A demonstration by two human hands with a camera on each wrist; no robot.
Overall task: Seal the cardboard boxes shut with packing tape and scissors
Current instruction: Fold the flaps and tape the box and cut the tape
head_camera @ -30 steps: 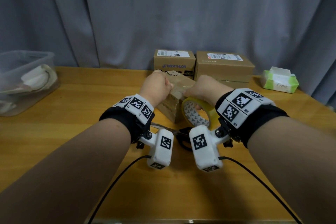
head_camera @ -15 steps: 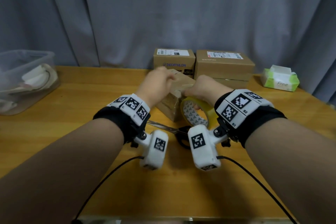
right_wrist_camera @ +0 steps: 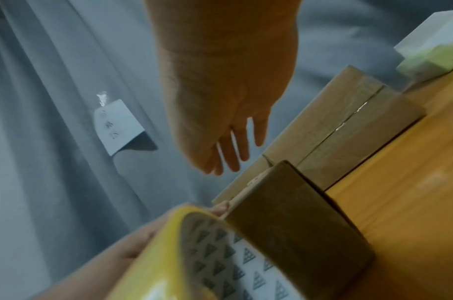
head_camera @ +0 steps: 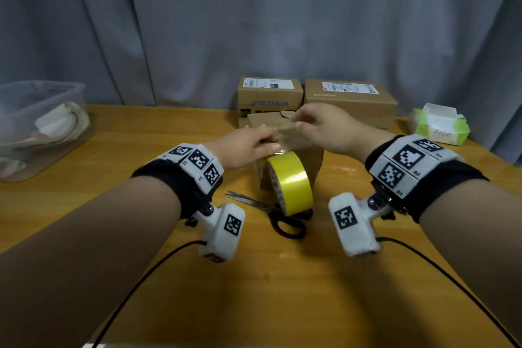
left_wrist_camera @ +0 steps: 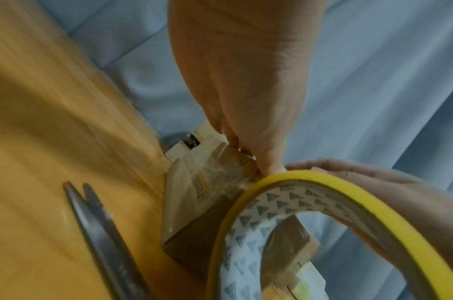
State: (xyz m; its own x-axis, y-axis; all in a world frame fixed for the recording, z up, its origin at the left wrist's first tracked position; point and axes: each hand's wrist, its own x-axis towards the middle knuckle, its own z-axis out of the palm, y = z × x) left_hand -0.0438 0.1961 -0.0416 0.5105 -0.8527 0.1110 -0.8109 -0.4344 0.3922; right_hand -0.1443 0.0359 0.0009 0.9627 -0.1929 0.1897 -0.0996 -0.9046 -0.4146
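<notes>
A small cardboard box (head_camera: 315, 167) stands mid-table. My left hand (head_camera: 265, 143) lies flat on its top by the near edge, and in the left wrist view the fingers (left_wrist_camera: 246, 154) press clear tape onto the box (left_wrist_camera: 194, 192). A yellow tape roll (head_camera: 292, 183) stands on edge against the box's front, held by neither hand. My right hand (head_camera: 305, 121) hovers over the far part of the top; the right wrist view shows its fingers (right_wrist_camera: 230, 154) straight and holding nothing. Black-handled scissors (head_camera: 279, 215) lie on the table, partly under the roll.
Two taped cardboard boxes (head_camera: 269, 93) (head_camera: 350, 99) stand behind, against the grey curtain. A green-and-white tissue pack (head_camera: 439, 127) sits at the back right, a clear plastic bin (head_camera: 42, 121) at the far left. Bare wooden table (head_camera: 254, 291) lies in front of me.
My right hand has let go of the tape roll and risen over the box's far side. The roll now leans against the box front. My left hand has flattened onto the box's near edge.
</notes>
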